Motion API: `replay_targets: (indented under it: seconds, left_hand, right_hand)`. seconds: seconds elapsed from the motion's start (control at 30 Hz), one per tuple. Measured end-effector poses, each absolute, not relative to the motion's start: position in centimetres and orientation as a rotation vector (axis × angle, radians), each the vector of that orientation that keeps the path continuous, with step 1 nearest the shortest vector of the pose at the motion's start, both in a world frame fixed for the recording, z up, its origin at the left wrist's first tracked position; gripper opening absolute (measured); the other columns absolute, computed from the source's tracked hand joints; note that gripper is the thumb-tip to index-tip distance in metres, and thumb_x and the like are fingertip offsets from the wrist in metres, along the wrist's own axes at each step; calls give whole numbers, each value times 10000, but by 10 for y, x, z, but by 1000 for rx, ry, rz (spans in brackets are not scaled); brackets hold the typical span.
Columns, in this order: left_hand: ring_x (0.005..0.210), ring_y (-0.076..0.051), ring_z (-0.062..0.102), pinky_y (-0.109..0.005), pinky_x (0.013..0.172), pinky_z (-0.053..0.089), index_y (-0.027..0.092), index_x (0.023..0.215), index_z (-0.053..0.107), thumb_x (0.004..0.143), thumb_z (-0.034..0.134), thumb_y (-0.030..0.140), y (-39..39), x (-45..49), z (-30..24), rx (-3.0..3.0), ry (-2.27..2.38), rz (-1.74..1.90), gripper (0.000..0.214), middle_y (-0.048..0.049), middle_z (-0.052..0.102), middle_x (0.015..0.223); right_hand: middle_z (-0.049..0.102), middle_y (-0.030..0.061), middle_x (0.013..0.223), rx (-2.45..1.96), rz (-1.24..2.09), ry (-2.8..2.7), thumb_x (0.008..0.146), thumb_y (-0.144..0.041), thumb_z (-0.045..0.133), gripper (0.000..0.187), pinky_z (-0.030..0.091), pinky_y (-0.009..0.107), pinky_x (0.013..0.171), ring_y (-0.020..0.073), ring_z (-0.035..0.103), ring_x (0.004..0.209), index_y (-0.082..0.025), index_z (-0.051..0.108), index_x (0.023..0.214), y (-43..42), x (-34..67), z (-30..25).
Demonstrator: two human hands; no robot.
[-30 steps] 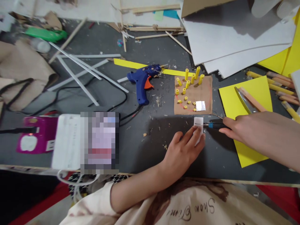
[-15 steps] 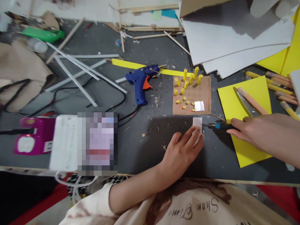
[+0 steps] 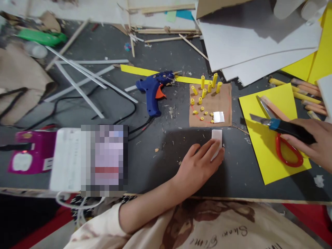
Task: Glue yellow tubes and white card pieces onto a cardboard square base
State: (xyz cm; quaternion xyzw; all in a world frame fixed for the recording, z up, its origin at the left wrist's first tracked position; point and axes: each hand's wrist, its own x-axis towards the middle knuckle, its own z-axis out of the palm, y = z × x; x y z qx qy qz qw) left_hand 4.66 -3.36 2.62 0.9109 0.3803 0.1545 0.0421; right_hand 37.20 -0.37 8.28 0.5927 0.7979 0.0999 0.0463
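My left hand (image 3: 199, 166) lies palm down on the dark table, fingers stretched out and pressing on a small white strip (image 3: 217, 135). Part of the strip is hidden under the fingertips. In my right hand (image 3: 311, 138) is a black and blue utility knife (image 3: 290, 129), its blade out and pointing left, held above a yellow sheet (image 3: 252, 114). Red-handled scissors (image 3: 289, 162) lie on that sheet beneath the knife. Just beyond the strip sits a brown cardboard square (image 3: 225, 100) with several short yellow tubes standing on it and a small white square (image 3: 218, 117) near its right corner.
A blue glue gun (image 3: 153, 93) with an orange trigger lies left of the cardboard, its cable running left. White sticks (image 3: 85, 93) cross farther left. A power bank-like white box (image 3: 66, 159) stands near the front edge. White boards (image 3: 259, 52) and rolled tubes (image 3: 308, 95) occupy the right.
My right hand has drawn the knife away from the white strip, to the right and up over the yellow sheet, uncovering the scissors' red handle. My left hand stays on the strip.
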Motion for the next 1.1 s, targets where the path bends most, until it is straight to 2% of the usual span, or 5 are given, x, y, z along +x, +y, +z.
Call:
replay_targets:
  seconds: [0.13, 0.27, 0.47, 0.7, 1.1]
  left_hand:
    - [1136, -181, 640, -320, 788, 468, 165, 1137, 639, 925, 556, 207, -31, 46, 27, 2738, 1126, 527, 231, -54, 700, 1215]
    - [1132, -223, 642, -332, 783, 532, 129, 1134, 634, 907, 539, 159, -26, 43, 33, 2730, 1059, 447, 247, -94, 684, 1227]
    - [1125, -213, 644, -322, 923, 563, 116, 1063, 656, 926, 516, 125, -10, 37, 32, 2765, 687, 501, 196, -98, 698, 1167]
    - [1059, -197, 675, -316, 909, 577, 134, 1017, 667, 918, 531, 156, -1, 34, 17, 2681, 594, 650, 170, -58, 738, 1074]
    - [1074, -180, 667, -293, 925, 554, 140, 1026, 664, 906, 543, 152, 1, 35, 16, 2604, 585, 651, 171, -38, 745, 1052]
  right_hand:
    - [729, 105, 857, 1862, 615, 2387, 891, -614, 502, 522, 412, 313, 550, 247, 671, 755, -150, 671, 1061, -13, 388, 63]
    - [710, 163, 1031, 2056, 598, 2537, 879, -466, 608, 398, 475, 412, 886, 307, 651, 996, -151, 652, 1117, -10, 363, 52]
    - [714, 94, 930, 1759, -203, 3049, 907, -174, 574, 154, 515, 331, 784, 208, 655, 845, -156, 647, 1042, -1, 270, 42]
    - [682, 78, 807, 1592, -135, 3049, 929, -201, 525, 145, 492, 335, 629, 214, 638, 715, -131, 652, 937, 10, 239, 29]
    - [614, 31, 812, 1922, -814, 2963, 932, -222, 556, 102, 504, 286, 691, 165, 625, 787, -212, 544, 831, 7, 234, 22]
